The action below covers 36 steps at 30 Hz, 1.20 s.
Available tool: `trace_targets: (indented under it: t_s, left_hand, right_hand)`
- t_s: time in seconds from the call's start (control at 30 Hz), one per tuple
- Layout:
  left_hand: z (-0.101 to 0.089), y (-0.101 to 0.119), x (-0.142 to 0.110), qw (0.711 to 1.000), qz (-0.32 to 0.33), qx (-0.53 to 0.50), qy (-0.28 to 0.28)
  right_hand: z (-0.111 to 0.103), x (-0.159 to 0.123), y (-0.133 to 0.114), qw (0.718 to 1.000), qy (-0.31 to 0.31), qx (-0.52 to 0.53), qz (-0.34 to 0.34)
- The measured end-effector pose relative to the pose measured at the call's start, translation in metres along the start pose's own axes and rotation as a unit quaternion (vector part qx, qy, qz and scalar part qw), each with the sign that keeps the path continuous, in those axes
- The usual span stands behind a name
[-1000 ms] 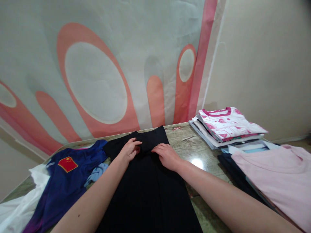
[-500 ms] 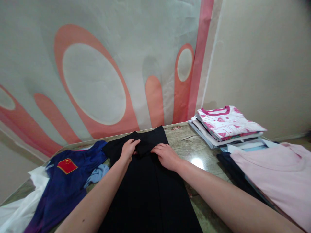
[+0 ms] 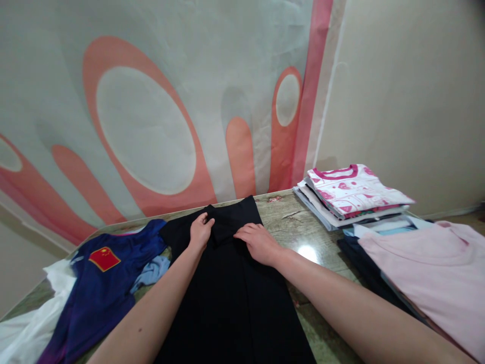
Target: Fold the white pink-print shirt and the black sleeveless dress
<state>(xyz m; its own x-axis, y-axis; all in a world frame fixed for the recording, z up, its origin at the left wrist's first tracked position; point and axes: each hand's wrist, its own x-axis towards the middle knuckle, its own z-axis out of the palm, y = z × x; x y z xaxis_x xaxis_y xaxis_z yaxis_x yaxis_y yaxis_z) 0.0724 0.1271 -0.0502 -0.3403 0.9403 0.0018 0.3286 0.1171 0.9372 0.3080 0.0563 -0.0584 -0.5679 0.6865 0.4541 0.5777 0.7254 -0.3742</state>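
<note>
A black garment (image 3: pixel 231 298) lies lengthwise on the wood-patterned table (image 3: pixel 280 222), its far end spread near the table's back edge. A folded flap of its cloth sits between my hands. My left hand (image 3: pixel 200 231) is closed in a pinch on this black cloth, just left of the flap. Across the flap's right side rest the outstretched fingers of my right hand (image 3: pixel 259 243), pressing on the fabric; its thumb is hidden.
To the left lie a dark blue garment (image 3: pixel 94 298) with a red flag patch, a light blue cloth (image 3: pixel 151 273) and a white garment (image 3: pixel 49 313). On the right stand a folded stack topped by a pink-and-white shirt (image 3: pixel 356 189) and another topped by a pink shirt (image 3: pixel 428 273). A patterned backdrop (image 3: pixel 147 131) hangs behind.
My left hand has drawn its fingers in to a tighter pinch on the black cloth, and the flap has shifted slightly. My right hand has stayed nearly in place.
</note>
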Motion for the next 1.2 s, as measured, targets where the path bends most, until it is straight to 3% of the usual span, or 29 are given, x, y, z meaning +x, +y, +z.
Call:
trace_targets:
  t_s: [0.1, 0.3, 0.53, 0.63, 0.73, 0.83, 0.93, 1.2]
  left_hand:
    - [0.001, 0.002, 0.005, 0.999, -0.005, 0.020, 0.028]
    - [0.003, 0.009, 0.002, 0.999, -0.044, 0.011, 0.008]
    - [-0.005, 0.016, -0.020, 0.994, -0.068, -0.025, -0.083]
    - [-0.014, 0.017, -0.030, 0.997, -0.019, 0.020, -0.071]
    - [-0.027, 0.014, -0.042, 0.980, 0.104, 0.170, -0.019]
    - [-0.037, 0.011, -0.058, 0.935, 0.176, 0.298, -0.078]
    - [-0.038, 0.009, -0.072, 0.919, 0.179, 0.330, -0.121]
    - [-0.032, 0.007, -0.076, 0.936, 0.166, 0.289, -0.113]
  right_hand:
    - [-0.001, 0.000, 0.000, 1.000, -0.010, -0.001, -0.009]
    - [-0.004, 0.000, -0.001, 1.000, -0.022, 0.000, -0.011]
    - [-0.009, 0.000, -0.006, 0.999, -0.038, -0.015, -0.024]
    - [-0.010, -0.001, -0.009, 0.998, -0.047, -0.028, -0.028]
    - [-0.009, -0.001, -0.010, 0.997, -0.054, -0.039, -0.036]
    - [-0.007, 0.000, -0.010, 0.997, -0.051, -0.040, -0.034]
    - [-0.004, 0.000, -0.009, 0.998, -0.049, -0.030, -0.035]
    - [-0.004, -0.002, -0.008, 0.998, -0.038, 0.002, -0.041]
